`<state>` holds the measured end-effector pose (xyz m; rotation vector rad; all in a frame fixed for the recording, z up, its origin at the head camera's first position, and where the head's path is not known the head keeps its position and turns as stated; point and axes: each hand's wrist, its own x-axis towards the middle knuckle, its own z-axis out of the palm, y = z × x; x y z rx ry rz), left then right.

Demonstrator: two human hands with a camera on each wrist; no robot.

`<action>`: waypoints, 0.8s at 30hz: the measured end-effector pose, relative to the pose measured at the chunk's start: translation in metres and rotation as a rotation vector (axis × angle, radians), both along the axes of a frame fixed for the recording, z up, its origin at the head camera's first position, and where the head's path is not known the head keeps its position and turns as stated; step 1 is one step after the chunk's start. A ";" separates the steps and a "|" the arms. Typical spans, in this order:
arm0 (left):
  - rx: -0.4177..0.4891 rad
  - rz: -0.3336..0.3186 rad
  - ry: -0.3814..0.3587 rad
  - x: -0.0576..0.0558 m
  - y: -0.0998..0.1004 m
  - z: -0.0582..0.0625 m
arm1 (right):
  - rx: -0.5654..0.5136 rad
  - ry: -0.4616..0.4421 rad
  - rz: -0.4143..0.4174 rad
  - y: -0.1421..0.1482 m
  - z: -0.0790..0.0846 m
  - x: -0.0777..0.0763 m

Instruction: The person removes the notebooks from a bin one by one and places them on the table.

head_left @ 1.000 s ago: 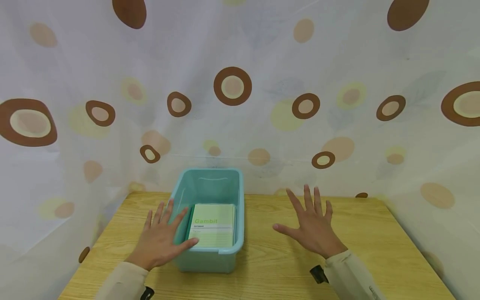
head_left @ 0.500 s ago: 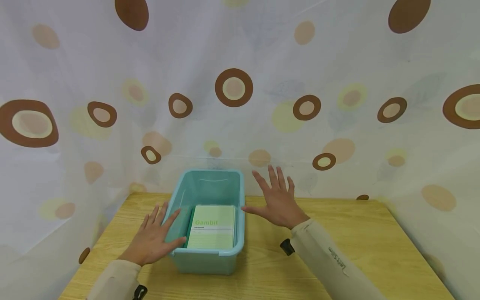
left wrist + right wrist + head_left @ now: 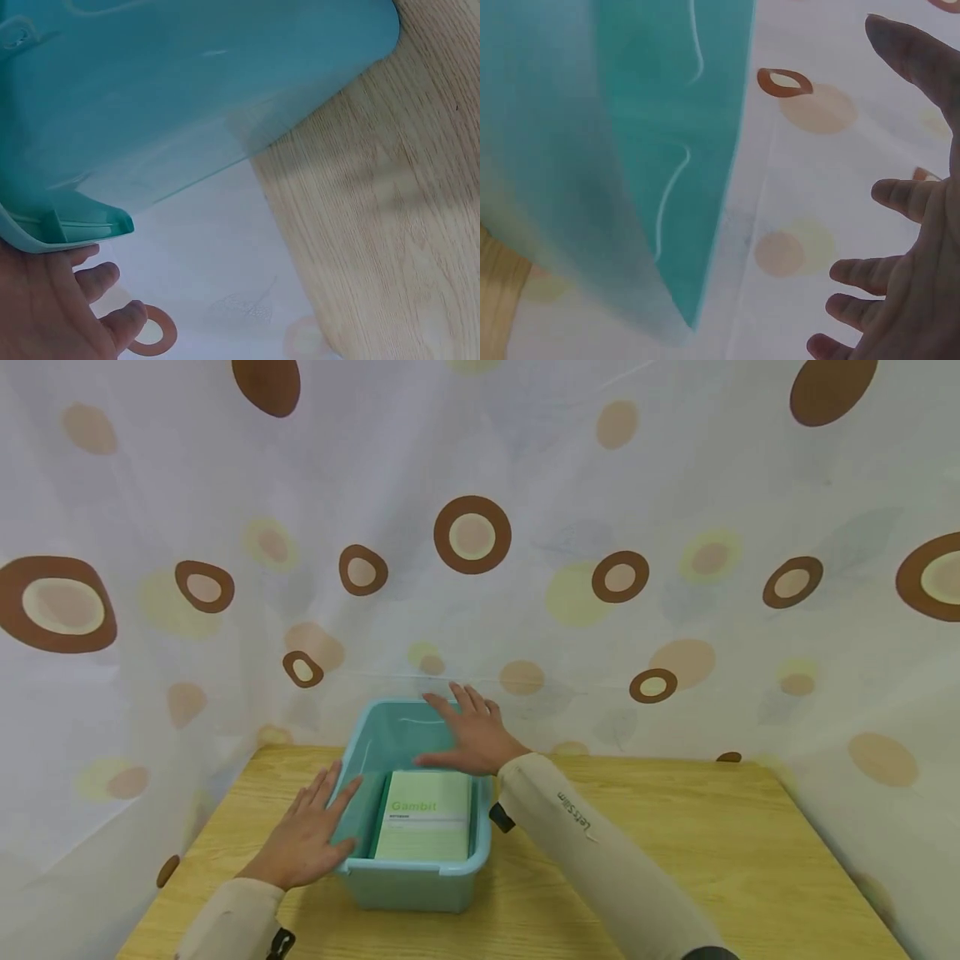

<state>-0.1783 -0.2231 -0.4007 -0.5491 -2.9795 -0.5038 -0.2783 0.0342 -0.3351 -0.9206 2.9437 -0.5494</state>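
Observation:
A light blue plastic bin stands on the wooden table. Inside it lies a pale green notebook printed "Gambit", with a darker green edge along its left side. My left hand is at the bin's left rim with fingers extended; in the left wrist view the fingers lie beside the rim, and firm contact is hard to tell. My right hand hovers over the bin's right rear part, fingers spread, holding nothing. In the right wrist view that hand appears apart from the bin wall.
The wooden table extends to the right of the bin. A white curtain with brown and yellow oval patterns hangs behind and along both sides. Each wrist carries a dark strap at the sleeve.
My right hand has swept left from above the table's right side to over the bin. My left hand has shifted slightly left, toward the bin's left rim. The bin and notebook stay in place.

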 end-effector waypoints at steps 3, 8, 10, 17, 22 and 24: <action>0.013 -0.004 0.001 -0.001 0.001 0.000 | 0.023 -0.031 0.002 -0.014 -0.001 -0.006; 0.014 0.000 -0.005 -0.001 0.001 0.000 | 0.040 -0.099 -0.019 -0.033 -0.006 -0.011; 0.011 -0.006 -0.006 -0.001 0.000 0.001 | 0.040 -0.134 -0.035 -0.039 -0.010 -0.013; 0.003 -0.019 -0.023 -0.003 -0.001 0.002 | 0.050 -0.200 -0.107 -0.060 -0.032 -0.017; 0.008 -0.032 0.016 -0.003 -0.002 -0.001 | 0.054 -0.241 -0.181 -0.075 -0.053 -0.021; 0.008 -0.034 0.025 -0.002 -0.002 -0.001 | 0.060 -0.270 -0.207 -0.080 -0.061 -0.022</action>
